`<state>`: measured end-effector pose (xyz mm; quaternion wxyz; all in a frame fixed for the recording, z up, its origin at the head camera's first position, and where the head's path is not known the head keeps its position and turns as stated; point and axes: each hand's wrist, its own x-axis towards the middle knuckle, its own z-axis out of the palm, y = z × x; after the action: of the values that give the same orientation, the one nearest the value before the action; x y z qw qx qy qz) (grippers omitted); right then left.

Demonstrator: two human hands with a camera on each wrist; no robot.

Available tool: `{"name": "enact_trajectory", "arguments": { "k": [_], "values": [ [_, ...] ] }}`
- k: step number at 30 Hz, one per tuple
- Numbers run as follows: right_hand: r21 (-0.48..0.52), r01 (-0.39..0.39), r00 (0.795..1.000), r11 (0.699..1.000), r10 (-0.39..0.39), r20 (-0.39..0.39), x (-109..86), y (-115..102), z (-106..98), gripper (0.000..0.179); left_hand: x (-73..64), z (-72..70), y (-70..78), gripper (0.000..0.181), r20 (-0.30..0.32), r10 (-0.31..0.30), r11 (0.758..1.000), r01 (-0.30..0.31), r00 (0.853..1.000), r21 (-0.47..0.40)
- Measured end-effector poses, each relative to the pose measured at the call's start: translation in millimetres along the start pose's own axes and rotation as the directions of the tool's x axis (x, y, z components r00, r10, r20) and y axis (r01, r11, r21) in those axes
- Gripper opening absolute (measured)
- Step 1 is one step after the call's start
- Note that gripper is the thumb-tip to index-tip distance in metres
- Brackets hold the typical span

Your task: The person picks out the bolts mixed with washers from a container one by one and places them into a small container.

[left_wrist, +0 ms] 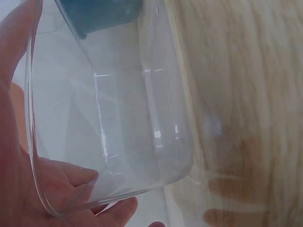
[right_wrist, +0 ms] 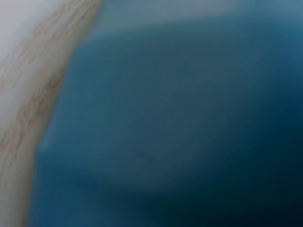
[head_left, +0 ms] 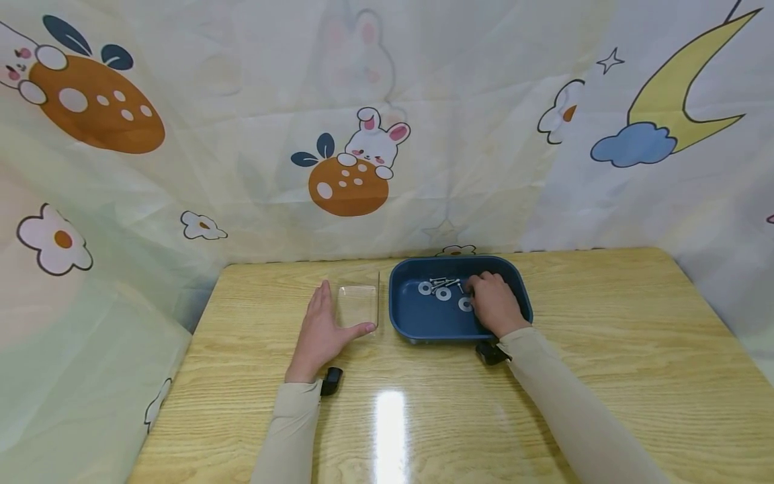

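A clear, square-cornered container (head_left: 357,306) stands on the table. My left hand (head_left: 320,336) holds it from the left, thumb along the near side, fingers along the left side. In the left wrist view, the fingers (left_wrist: 80,175) lie around one end of the container (left_wrist: 123,118). To its right sits a dark blue tray (head_left: 435,333) with several screws (head_left: 444,284) and flat washers (head_left: 443,294). My right hand (head_left: 496,306) reaches into the tray's right side, fingers bent down near a screw and a washer (head_left: 465,304); its fingertips are hidden. The right wrist view shows only blurred blue tray wall (right_wrist: 142,109).
The wooden table (head_left: 605,336) reaches back to a cartoon-printed cloth (head_left: 471,134), which also hangs at the left and right sides. A bright reflection (head_left: 390,430) lies on the near tabletop. Each wrist carries a small black camera (head_left: 331,381).
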<state>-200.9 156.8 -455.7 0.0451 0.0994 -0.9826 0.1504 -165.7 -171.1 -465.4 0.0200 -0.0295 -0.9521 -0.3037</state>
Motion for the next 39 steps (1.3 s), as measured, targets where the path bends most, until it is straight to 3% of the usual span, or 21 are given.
{"name": "enact_trajectory", "arguments": {
  "k": [7, 17, 29, 39],
  "values": [
    [-0.003, -0.041, 0.999, 0.999, 0.041, 0.013, 0.9, -1.7, -0.6, 0.027, -0.7, -0.3, 0.1, 0.135, 0.012, -0.006, 1.0, 0.007, 1.0, -0.009],
    [-0.005, -0.015, 1.0, 1.0, 0.015, -0.001, 0.7, -1.4, -2.4, 0.027, -2.6, -1.0, 1.7, 0.135, 0.023, -0.025, 0.999, 0.026, 0.999, -0.026],
    [0.034, 0.033, 0.997, 0.999, -0.03, -0.073, -0.9, -3.2, -5.1, 0.026, -2.2, -1.5, 1.8, 0.131, 0.047, -0.049, 0.995, 0.052, 0.998, -0.083],
    [0.084, 0.047, 0.996, 0.995, -0.04, -0.086, -4.2, -16.2, -14.0, 0.03, -1.9, 1.2, -0.3, 0.132, 0.045, -0.059, 0.994, 0.063, 0.997, -0.095]
  ]
}}
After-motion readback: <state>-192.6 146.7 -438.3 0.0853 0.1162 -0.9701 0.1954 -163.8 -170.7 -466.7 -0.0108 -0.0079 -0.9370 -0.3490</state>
